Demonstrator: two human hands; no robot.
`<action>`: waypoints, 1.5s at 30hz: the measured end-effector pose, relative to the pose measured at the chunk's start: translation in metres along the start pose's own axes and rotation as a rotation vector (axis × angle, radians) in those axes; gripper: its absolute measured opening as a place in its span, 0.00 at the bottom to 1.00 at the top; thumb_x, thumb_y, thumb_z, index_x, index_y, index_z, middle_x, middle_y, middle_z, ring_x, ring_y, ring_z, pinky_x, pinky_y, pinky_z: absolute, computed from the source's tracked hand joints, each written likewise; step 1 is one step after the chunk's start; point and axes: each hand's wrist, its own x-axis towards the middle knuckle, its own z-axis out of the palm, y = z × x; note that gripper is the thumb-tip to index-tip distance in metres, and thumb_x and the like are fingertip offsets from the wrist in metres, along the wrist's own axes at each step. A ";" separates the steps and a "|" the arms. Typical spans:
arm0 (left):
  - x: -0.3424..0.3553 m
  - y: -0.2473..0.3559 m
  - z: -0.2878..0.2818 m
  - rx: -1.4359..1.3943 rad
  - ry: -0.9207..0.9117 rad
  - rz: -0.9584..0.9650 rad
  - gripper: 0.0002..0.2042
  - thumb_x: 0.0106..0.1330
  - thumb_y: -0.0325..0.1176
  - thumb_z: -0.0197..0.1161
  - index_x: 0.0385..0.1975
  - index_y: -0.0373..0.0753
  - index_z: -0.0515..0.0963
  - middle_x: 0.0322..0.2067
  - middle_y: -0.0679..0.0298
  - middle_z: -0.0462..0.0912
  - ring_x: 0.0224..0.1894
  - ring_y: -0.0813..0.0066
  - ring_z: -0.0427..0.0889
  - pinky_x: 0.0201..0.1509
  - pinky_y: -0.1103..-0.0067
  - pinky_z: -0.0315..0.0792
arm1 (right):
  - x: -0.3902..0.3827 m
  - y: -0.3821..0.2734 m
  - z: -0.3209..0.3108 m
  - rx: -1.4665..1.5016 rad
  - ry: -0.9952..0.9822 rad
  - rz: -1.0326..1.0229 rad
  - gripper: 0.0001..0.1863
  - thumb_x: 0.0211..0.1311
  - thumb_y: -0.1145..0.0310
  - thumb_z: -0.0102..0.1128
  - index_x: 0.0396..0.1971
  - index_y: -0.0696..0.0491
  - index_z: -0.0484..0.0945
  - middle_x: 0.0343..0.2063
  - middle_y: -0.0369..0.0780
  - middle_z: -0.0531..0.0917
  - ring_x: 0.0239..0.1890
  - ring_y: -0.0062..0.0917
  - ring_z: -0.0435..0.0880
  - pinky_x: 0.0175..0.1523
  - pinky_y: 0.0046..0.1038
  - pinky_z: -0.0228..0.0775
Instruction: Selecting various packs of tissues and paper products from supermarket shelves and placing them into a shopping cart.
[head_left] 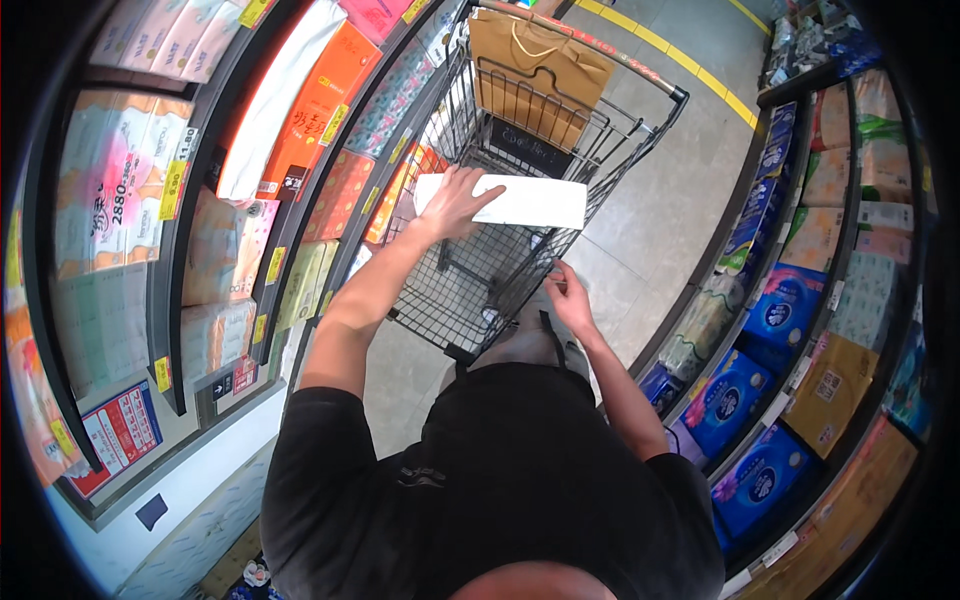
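White oblong pack [545, 205]: under left hand [458, 203], fingers part-spread, clasping one end, seemingly steadying it above wire trolley [450, 275]; right hand [570, 298]: fingers half-curled beside trolley rim, grip cannot be told; kraft bag [545, 55]: beyond left fingers

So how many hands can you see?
2: the left hand on the white pack, and the right hand beside the cart. I see no others.

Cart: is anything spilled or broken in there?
Nothing stands out: no visible spill or break in the cart; the bag sits at its far end, the left hand holds a white pack.
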 end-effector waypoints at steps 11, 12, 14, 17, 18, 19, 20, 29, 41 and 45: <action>0.055 -0.061 0.046 0.069 -0.201 0.273 0.41 0.41 0.36 0.71 0.62 0.54 0.63 0.54 0.52 0.66 0.59 0.56 0.65 0.66 0.57 0.55 | 0.044 -0.045 -0.004 -0.636 -0.010 -0.696 0.25 0.50 0.63 0.63 0.50 0.54 0.73 0.44 0.44 0.78 0.54 0.35 0.72 0.63 0.41 0.57; 0.061 -0.066 0.052 0.081 -0.164 0.325 0.40 0.43 0.35 0.69 0.62 0.54 0.63 0.54 0.53 0.67 0.59 0.56 0.65 0.66 0.57 0.56 | 0.046 -0.041 0.000 -0.633 -0.011 -0.690 0.25 0.50 0.63 0.63 0.50 0.54 0.73 0.44 0.44 0.78 0.54 0.35 0.72 0.63 0.41 0.57; 0.075 -0.076 0.075 0.058 -0.151 0.360 0.42 0.40 0.34 0.71 0.62 0.54 0.62 0.55 0.54 0.66 0.60 0.57 0.65 0.66 0.57 0.56 | 0.055 -0.022 0.011 -0.774 -0.161 -0.735 0.26 0.49 0.56 0.63 0.49 0.52 0.75 0.44 0.41 0.78 0.56 0.34 0.70 0.65 0.43 0.52; 0.089 -0.089 0.101 0.075 -0.104 0.409 0.44 0.37 0.33 0.72 0.63 0.53 0.62 0.56 0.56 0.66 0.61 0.59 0.65 0.66 0.56 0.57 | 0.060 -0.011 0.014 -0.907 -0.268 -0.730 0.25 0.48 0.51 0.62 0.45 0.51 0.78 0.41 0.38 0.78 0.55 0.30 0.69 0.65 0.42 0.51; 0.093 -0.093 0.108 0.112 -0.070 0.426 0.44 0.38 0.31 0.71 0.63 0.52 0.61 0.57 0.57 0.66 0.61 0.60 0.65 0.66 0.56 0.57 | 0.061 -0.010 0.013 -0.929 -0.314 -0.723 0.24 0.48 0.51 0.63 0.43 0.51 0.78 0.40 0.38 0.78 0.54 0.30 0.69 0.65 0.41 0.51; 0.098 -0.095 0.111 0.101 -0.071 0.432 0.44 0.38 0.31 0.71 0.63 0.52 0.61 0.57 0.57 0.66 0.61 0.60 0.65 0.66 0.56 0.57 | 0.061 -0.008 0.013 -0.930 -0.314 -0.710 0.24 0.48 0.51 0.63 0.43 0.51 0.78 0.40 0.38 0.78 0.54 0.30 0.69 0.65 0.41 0.51; 0.103 -0.098 0.112 0.043 -0.140 0.396 0.43 0.40 0.30 0.70 0.63 0.52 0.61 0.58 0.58 0.65 0.62 0.60 0.64 0.66 0.56 0.56 | 0.061 -0.006 0.013 -0.915 -0.298 -0.723 0.23 0.47 0.51 0.63 0.41 0.51 0.79 0.39 0.38 0.78 0.53 0.29 0.69 0.65 0.41 0.51; 0.092 -0.100 0.134 -0.055 -0.211 -0.416 0.34 0.51 0.31 0.66 0.61 0.43 0.61 0.59 0.50 0.63 0.63 0.54 0.62 0.64 0.61 0.60 | 0.061 -0.011 0.016 -0.891 -0.283 -0.711 0.21 0.46 0.52 0.64 0.37 0.50 0.79 0.36 0.36 0.78 0.51 0.27 0.70 0.65 0.41 0.51; -0.161 0.094 0.124 -0.591 -0.349 -0.720 0.19 0.57 0.41 0.62 0.48 0.42 0.74 0.39 0.54 0.81 0.44 0.55 0.79 0.54 0.56 0.67 | 0.056 -0.013 0.013 -0.989 -0.362 -0.815 0.23 0.46 0.46 0.62 0.37 0.47 0.82 0.38 0.33 0.80 0.49 0.25 0.72 0.64 0.43 0.49; -0.238 0.146 0.106 -0.456 -0.524 -0.839 0.18 0.57 0.43 0.63 0.45 0.43 0.76 0.42 0.58 0.81 0.52 0.63 0.75 0.62 0.45 0.52 | 0.052 -0.017 0.004 -1.145 -0.533 -0.796 0.24 0.45 0.39 0.61 0.33 0.42 0.84 0.40 0.31 0.81 0.52 0.24 0.71 0.65 0.43 0.45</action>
